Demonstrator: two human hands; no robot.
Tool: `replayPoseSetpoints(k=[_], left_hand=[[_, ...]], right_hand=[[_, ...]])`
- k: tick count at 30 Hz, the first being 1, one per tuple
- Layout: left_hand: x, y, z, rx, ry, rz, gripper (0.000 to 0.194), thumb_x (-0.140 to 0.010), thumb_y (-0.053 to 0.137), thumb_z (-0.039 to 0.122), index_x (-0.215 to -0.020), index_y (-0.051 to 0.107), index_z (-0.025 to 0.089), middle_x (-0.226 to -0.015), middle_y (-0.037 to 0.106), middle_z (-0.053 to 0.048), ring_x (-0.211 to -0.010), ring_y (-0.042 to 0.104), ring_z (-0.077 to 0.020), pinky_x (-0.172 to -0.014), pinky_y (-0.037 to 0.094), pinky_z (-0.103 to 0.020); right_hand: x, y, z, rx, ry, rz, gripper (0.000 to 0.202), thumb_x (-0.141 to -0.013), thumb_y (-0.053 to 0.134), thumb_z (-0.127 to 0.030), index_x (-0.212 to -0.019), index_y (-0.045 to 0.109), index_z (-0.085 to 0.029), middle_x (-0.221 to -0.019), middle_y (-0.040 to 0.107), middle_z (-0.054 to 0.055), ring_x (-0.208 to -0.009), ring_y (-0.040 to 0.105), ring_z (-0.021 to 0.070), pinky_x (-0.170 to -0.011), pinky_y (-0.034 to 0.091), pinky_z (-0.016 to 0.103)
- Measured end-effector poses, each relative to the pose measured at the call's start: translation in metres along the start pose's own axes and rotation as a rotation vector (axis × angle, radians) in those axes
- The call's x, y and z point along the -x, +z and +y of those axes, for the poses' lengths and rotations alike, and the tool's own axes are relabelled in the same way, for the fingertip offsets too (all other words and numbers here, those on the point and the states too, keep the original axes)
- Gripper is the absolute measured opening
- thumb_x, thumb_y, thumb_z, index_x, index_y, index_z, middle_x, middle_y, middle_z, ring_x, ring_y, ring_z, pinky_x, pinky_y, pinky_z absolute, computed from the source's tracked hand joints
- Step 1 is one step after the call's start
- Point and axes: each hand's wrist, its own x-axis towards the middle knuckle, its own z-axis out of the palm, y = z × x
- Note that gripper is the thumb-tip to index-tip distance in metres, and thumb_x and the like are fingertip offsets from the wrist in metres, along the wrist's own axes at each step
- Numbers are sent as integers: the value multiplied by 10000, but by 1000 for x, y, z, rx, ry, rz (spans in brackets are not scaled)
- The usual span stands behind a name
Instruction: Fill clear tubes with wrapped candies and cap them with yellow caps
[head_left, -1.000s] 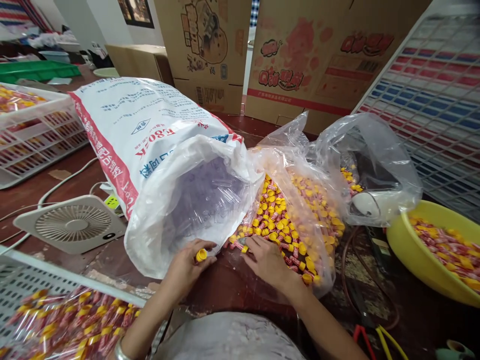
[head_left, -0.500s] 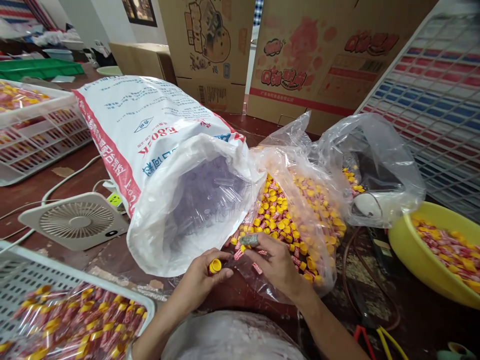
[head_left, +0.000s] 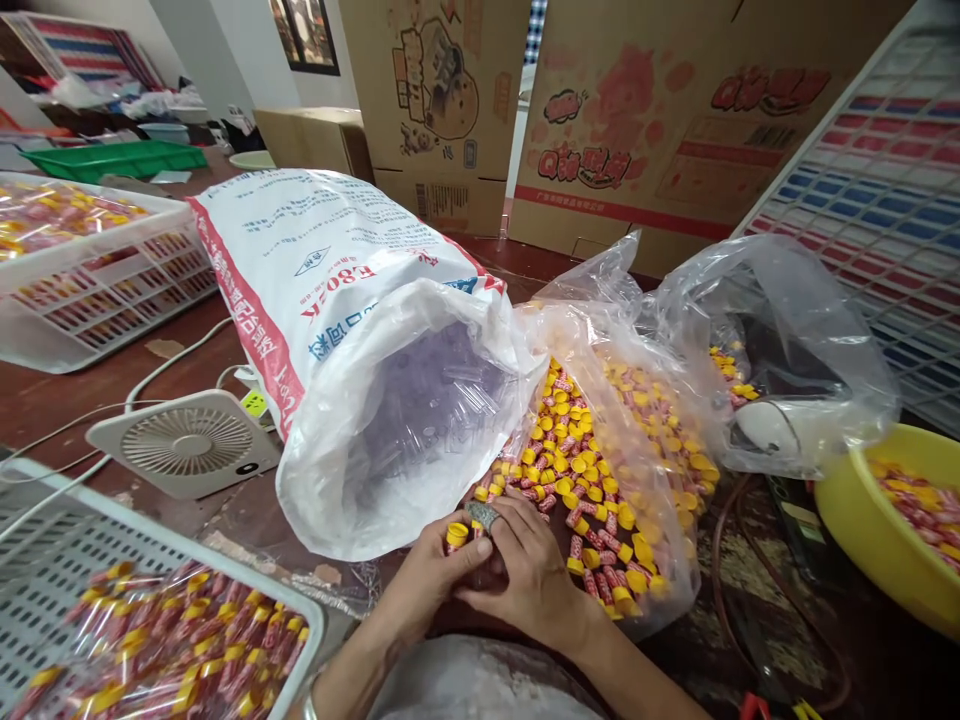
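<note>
Near the table's front edge, my left hand (head_left: 439, 565) is closed around a yellow-capped piece (head_left: 456, 535). Pressed against it is my right hand (head_left: 525, 565), its fingers bent over the same spot, with grey tape round one fingertip; what it grips is hidden. Just beyond, red-and-white pieces with yellow caps (head_left: 577, 450) spill from a clear plastic bag (head_left: 660, 400). A large white sack (head_left: 315, 500) lies with its mouth open towards me, clear plastic tubes (head_left: 457, 400) inside.
A pale basket (head_left: 315, 620) of filled tubes stands at lower left, a small fan (head_left: 199, 445) behind it. Another white basket (head_left: 112, 300) is at far left. On the right are a yellow basin (head_left: 847, 520) and a wire rack (head_left: 862, 200). Cardboard boxes (head_left: 622, 130) stand at the back.
My right hand has moved from the pile of capped pieces down and left to meet my left hand. The whole view has shifted slightly.
</note>
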Motion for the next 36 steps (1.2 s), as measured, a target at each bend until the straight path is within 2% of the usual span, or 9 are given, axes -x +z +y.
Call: replayPoseSetpoints(k=[3,5,9,12,19,23,27,31,36], left_hand=[[-2,-14,10,-276,22,17,293,-726,767,373,-859,618,158,-705,585,24,-630,526,-128,-609,451,-238],[-5,-32,28,-720,137,216,165,-777,672,306,-841,612,166,-704,575,14,-639,547,-149,-599,448,-241],[-18,-67,70,-1526,135,597,309,-873,488,184,-1135,647,145,-1101,631,-154,-962,636,-295,-729,479,-339],[-27,-76,83,-1762,3,576,359,-891,423,150,-1152,664,97,-1121,636,-219,-964,664,-359,-701,478,-377],[-3,-78,53,-1746,-56,211,481,-810,541,97,-1225,687,292,-1092,710,-75,-894,718,-258,-747,477,-309],[13,-81,40,-1574,19,36,495,-791,519,36,-1188,692,273,-1169,680,-70,-974,699,-220,-831,466,-288],[5,-77,30,-1535,64,207,164,-876,552,200,-984,675,192,-1012,717,-105,-903,682,-272,-770,468,-333],[-4,-71,21,-1539,114,349,182,-891,507,195,-1022,625,153,-954,698,-139,-954,639,-324,-781,465,-383],[6,-59,15,-1288,277,306,319,-885,540,248,-1195,600,209,-1127,686,-89,-1038,633,-259,-892,481,-362]], right_hand=[[-5,-12,8,-68,52,-158,802,-652,870,-540,-1269,516,-170,-1278,622,169,-1241,567,353,-1069,464,571],[-9,-21,18,-36,159,-189,803,-695,863,-497,-1331,492,-176,-1357,580,167,-1290,536,337,-1053,487,515],[-12,-23,38,200,382,-263,78,-944,635,-219,-1014,636,-185,-1004,692,84,-935,682,246,-816,569,382],[-13,-10,39,295,281,-424,83,-953,591,-138,-988,640,-194,-1019,685,62,-934,676,226,-795,562,342],[-13,11,28,400,332,-452,165,-985,588,-293,-1117,601,-195,-1104,636,80,-947,676,224,-741,561,316],[-12,12,32,440,400,-477,115,-988,576,-274,-1049,635,-195,-1084,622,100,-918,676,227,-746,557,322],[-10,11,35,396,396,-465,174,-953,552,-106,-1081,632,-193,-1044,638,106,-943,670,245,-770,562,346],[-6,5,36,296,380,-422,109,-906,601,-84,-958,624,-177,-1038,664,93,-922,684,228,-802,579,345],[-6,-8,22,-443,532,48,93,-933,622,-242,-1007,587,-197,-1006,722,58,-924,724,187,-837,607,304]])
